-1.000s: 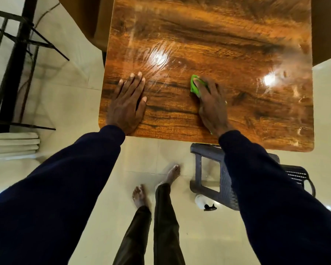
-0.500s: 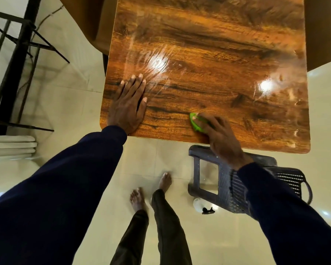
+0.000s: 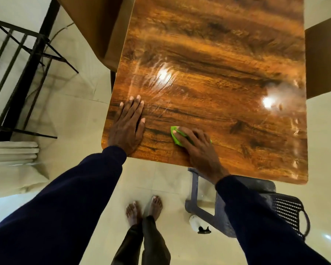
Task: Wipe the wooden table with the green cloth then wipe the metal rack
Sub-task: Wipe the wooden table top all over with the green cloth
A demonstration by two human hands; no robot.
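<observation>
Two hands lie on the near left part of the wooden table [image 3: 218,60], whose glossy top shows bright glare spots and faint streaks. Left hand [image 3: 127,127]: flat on the surface close to the near left corner, palm down, fingers straight and together, holding nothing. Right hand [image 3: 197,148]: just to the right of the left hand, near the table's near edge, fingers bent over the green cloth [image 3: 174,136] and pressing it against the wood. Most of the cloth is hidden under this hand, with only its left end and a sliver at the right showing. Both arms wear dark blue sleeves. Metal rack [image 3: 21,73]: a black barred frame standing on the pale floor, left of the table and well apart from both hands. Dark plastic chair [image 3: 266,190]: partly under the near right edge of the table. White spray bottle [image 3: 196,222]: on the floor beside the chair's leg. Bare feet [image 3: 143,209]: on the floor near the table's near edge.
</observation>
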